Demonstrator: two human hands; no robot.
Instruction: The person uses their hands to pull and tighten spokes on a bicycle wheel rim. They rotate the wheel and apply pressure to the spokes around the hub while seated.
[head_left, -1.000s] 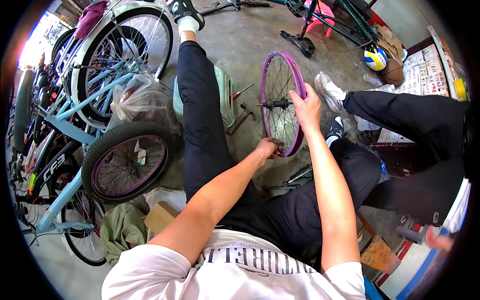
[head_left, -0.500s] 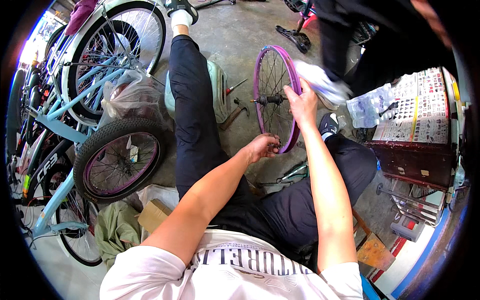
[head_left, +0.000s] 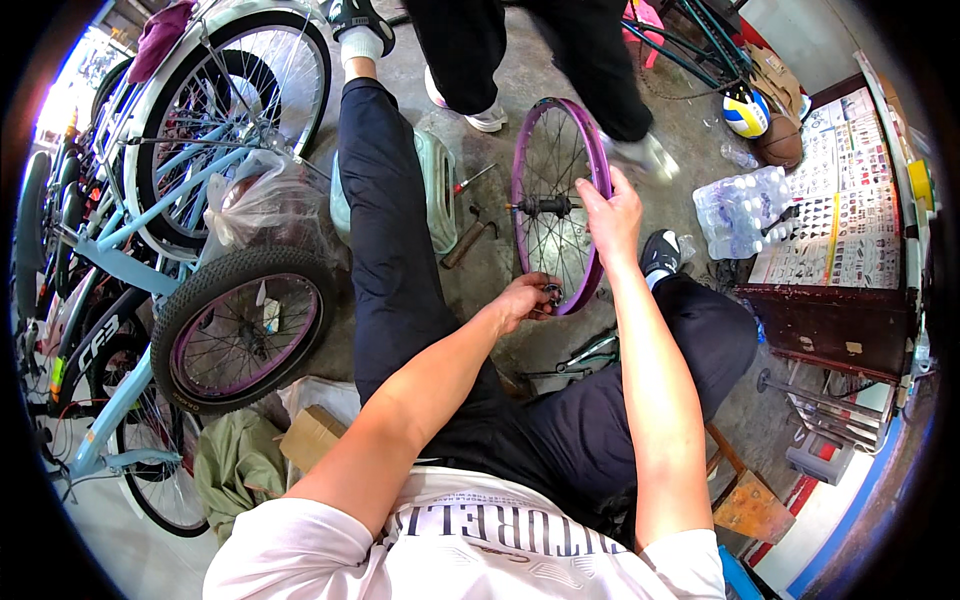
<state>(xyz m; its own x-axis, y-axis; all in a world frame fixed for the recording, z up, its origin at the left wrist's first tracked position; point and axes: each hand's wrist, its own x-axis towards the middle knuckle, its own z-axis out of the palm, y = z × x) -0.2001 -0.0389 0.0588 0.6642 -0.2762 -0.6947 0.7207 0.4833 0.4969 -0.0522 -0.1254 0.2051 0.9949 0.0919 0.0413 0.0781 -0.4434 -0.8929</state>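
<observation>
Clasping a purple wheel [head_left: 545, 206] with right hand [head_left: 613, 218], likely for steadiness, and pinching perhaps a tool [head_left: 552, 291] below that grip with left hand [head_left: 522, 303].

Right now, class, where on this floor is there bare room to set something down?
Bare floor shows between the other person's blurred shoe and the volleyball; a narrower patch lies between the hammer, left hand and purple wheel. The left side is crowded: bicycles, a tyred wheel, a plastic bag.
</observation>
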